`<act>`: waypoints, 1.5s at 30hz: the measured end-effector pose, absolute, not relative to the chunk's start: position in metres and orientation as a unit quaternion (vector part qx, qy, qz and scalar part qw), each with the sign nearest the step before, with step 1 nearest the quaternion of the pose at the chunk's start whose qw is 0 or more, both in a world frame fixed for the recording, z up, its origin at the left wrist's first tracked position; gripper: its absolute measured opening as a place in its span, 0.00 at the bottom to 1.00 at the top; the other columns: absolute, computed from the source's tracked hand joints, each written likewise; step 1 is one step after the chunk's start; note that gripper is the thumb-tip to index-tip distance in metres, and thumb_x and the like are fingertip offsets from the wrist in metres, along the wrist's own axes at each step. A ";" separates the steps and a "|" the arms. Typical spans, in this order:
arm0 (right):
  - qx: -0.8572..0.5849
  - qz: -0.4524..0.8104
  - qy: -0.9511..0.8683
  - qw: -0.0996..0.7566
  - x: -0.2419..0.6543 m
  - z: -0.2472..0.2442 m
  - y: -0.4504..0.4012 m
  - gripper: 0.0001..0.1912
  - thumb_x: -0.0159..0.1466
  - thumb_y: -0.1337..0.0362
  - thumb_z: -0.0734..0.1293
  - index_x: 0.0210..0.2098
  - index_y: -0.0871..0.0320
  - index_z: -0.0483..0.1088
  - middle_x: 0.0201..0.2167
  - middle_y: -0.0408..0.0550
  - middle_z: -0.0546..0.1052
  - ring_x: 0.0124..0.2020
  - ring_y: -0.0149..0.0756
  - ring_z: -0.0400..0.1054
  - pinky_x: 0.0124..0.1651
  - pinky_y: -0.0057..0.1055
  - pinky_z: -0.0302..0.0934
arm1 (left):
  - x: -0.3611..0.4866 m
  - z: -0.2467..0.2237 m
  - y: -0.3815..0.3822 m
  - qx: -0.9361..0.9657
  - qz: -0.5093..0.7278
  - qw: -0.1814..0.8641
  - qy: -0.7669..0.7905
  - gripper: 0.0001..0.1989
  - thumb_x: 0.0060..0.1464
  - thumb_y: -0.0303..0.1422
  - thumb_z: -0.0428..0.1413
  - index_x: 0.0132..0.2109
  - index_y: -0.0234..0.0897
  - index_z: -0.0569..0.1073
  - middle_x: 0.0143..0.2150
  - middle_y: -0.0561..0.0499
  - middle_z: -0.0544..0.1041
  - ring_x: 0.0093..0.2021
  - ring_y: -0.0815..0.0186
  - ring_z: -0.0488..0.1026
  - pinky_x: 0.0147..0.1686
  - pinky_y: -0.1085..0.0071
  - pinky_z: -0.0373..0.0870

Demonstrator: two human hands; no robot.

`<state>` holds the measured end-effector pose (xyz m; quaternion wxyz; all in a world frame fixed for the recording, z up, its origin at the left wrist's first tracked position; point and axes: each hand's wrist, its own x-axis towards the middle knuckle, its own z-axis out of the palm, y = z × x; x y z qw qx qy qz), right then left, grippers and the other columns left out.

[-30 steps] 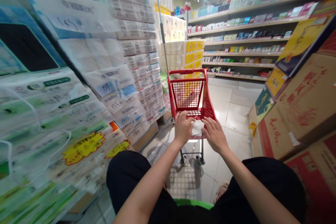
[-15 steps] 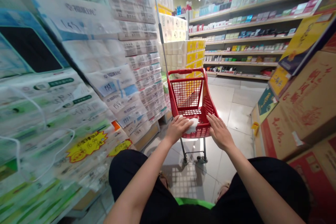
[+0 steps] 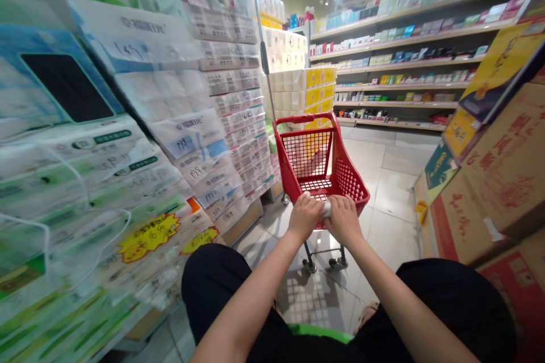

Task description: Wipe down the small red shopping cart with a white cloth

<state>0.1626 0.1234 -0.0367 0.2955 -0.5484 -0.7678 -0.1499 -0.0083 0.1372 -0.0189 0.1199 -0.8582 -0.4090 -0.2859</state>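
A small red shopping cart (image 3: 351,178) stands on the floor in front of my knees, with a thin pole rising at its left side. At its near edge my left hand (image 3: 305,215) is closed over a white cloth or tissue (image 3: 327,209), which shows between the two hands. My right hand (image 3: 344,216) lies close beside it, fingers curled onto the same white piece. The fingertips of both hands rest over the cart's rim, and the rim under them is hidden.
Stacked tissue packs (image 3: 230,74) rise on the left, with a dark phone-like rectangle (image 3: 68,88) in front of them. Cardboard boxes (image 3: 502,170) line the right side. Stocked shelves (image 3: 392,68) stand at the back. My knees flank the cart's near side.
My right hand has moved left to meet my left hand and has closed on the white piece. The cart has turned slightly and sits a little farther right in view.
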 end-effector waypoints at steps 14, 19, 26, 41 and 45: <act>-0.517 -0.140 -0.807 0.249 0.227 -0.028 0.103 0.40 0.59 0.65 0.62 0.69 0.60 0.50 0.48 0.55 0.71 0.51 0.50 0.62 0.63 0.48 0.50 | -0.048 0.010 0.166 -0.954 -0.194 0.035 -0.224 0.23 0.67 0.30 0.50 0.65 0.55 0.64 0.65 0.57 0.69 0.68 0.69 0.60 0.72 0.62 0.49; -0.520 -0.129 -0.808 0.244 0.230 -0.029 0.105 0.38 0.58 0.64 0.63 0.68 0.57 0.53 0.47 0.53 0.72 0.50 0.49 0.61 0.62 0.48 0.51 | -0.061 0.012 0.192 -0.910 -0.214 0.050 -0.351 0.25 0.65 0.25 0.47 0.64 0.55 0.65 0.67 0.58 0.65 0.70 0.68 0.57 0.72 0.57 0.48; -0.517 -0.123 -0.814 0.232 0.242 -0.032 0.118 0.34 0.58 0.63 0.63 0.64 0.56 0.58 0.49 0.52 0.72 0.53 0.49 0.62 0.63 0.47 0.50 | -0.052 0.009 0.206 -0.904 -0.254 0.077 -0.335 0.22 0.62 0.25 0.52 0.59 0.52 0.70 0.62 0.56 0.71 0.67 0.67 0.61 0.72 0.58 0.46; -0.516 -0.127 -0.813 0.238 0.224 -0.027 0.131 0.13 0.63 0.56 0.64 0.44 0.55 0.67 0.44 0.53 0.73 0.50 0.47 0.64 0.64 0.50 0.49 | -0.018 0.003 0.200 -0.889 -0.280 0.112 -0.343 0.19 0.61 0.26 0.52 0.58 0.42 0.69 0.56 0.47 0.72 0.60 0.60 0.65 0.69 0.57 0.54; -0.531 -0.147 -0.801 0.234 0.214 -0.031 0.136 0.11 0.62 0.57 0.66 0.39 0.56 0.67 0.39 0.53 0.72 0.45 0.47 0.62 0.58 0.48 0.54 | -0.005 0.005 0.185 -0.885 -0.281 0.098 -0.358 0.19 0.59 0.31 0.54 0.57 0.43 0.70 0.56 0.48 0.71 0.61 0.57 0.64 0.71 0.51 0.47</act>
